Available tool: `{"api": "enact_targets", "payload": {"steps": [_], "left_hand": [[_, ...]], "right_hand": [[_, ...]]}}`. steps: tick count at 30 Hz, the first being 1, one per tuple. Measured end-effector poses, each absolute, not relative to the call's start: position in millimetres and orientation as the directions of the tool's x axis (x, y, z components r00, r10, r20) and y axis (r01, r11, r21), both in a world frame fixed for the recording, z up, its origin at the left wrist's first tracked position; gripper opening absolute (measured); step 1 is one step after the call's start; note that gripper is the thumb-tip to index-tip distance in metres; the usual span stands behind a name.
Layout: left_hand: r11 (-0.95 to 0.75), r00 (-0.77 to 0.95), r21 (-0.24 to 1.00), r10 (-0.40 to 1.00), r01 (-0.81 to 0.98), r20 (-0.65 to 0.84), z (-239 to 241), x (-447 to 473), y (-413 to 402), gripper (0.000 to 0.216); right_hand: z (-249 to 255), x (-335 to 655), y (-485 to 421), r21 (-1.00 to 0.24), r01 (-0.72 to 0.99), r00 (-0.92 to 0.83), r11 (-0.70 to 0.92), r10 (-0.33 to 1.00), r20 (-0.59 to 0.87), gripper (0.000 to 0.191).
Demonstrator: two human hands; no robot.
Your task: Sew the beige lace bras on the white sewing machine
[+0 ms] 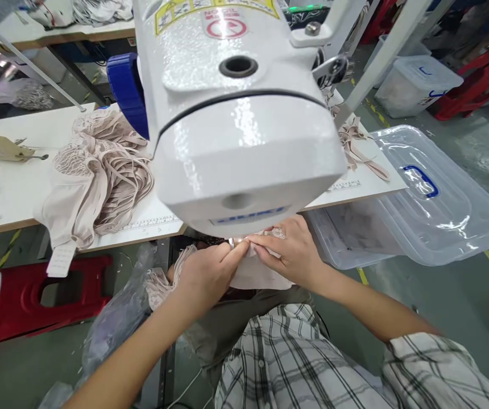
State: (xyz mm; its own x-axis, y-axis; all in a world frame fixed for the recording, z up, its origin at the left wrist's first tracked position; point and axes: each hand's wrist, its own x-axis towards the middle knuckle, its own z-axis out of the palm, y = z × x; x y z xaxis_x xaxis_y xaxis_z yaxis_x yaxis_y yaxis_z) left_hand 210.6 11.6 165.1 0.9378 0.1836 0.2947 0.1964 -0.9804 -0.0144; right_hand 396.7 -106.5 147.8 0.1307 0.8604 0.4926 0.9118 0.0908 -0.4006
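A pale pink lace-edged garment piece (261,274) hangs from my fingers, just under the head of a white sewing machine (248,153). My left hand (210,271) pinches its upper edge, the thumb and forefinger close to the machine's front. From the other side my right hand (289,250) grips the same edge, and the fingertips of both hands nearly meet. The machine head hides the needle and presser foot. More lace fabric (163,284) hangs at the left, beside my left wrist.
Beige lace garments with straps (99,176) lie heaped on the white table (27,193), left of the machine. Loose straps (359,147) lie to its right. A clear lidded plastic box (440,193) stands at the right, and a red stool (74,289) at the lower left.
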Motion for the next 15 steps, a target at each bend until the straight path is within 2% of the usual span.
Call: {"api": "enact_targets", "payload": {"steps": [2, 4, 7, 9, 11, 15], "left_hand": [[-0.997, 0.958, -0.005, 0.078, 0.083, 0.277, 162.9, 208.3, 24.1, 0.046], [-1.0, 0.958, -0.024, 0.007, 0.014, 0.286, 161.9, 208.2, 32.3, 0.047], [-0.995, 0.949, -0.084, 0.027, 0.056, 0.315, 164.8, 212.3, 28.5, 0.04], [-0.985, 0.946, -0.127, 0.073, 0.119, 0.317, 168.0, 216.0, 17.4, 0.035], [-0.971, 0.941, -0.16, 0.119, 0.176, 0.317, 170.6, 219.8, 4.3, 0.032], [-0.943, 0.913, -0.18, 0.202, 0.278, 0.353, 172.9, 227.6, -14.4, 0.029]], "right_hand": [[144.4, 395.4, -107.2, -0.437, 0.895, 0.146, 0.091, 0.865, 0.479, 0.023], [140.2, 394.1, -108.8, -0.53, 0.843, 0.169, 0.095, 0.888, 0.428, 0.024], [130.0, 390.2, -113.9, -0.771, 0.636, 0.296, 0.042, 0.909, 0.294, 0.03], [124.5, 387.8, -116.8, -0.86, 0.51, 0.385, 0.005, 0.893, 0.234, 0.038], [123.7, 387.7, -116.9, -0.86, 0.51, 0.414, -0.003, 0.878, 0.242, 0.034], [133.4, 396.5, -106.0, -0.791, 0.61, 0.359, 0.048, 0.873, 0.33, 0.024]]}}
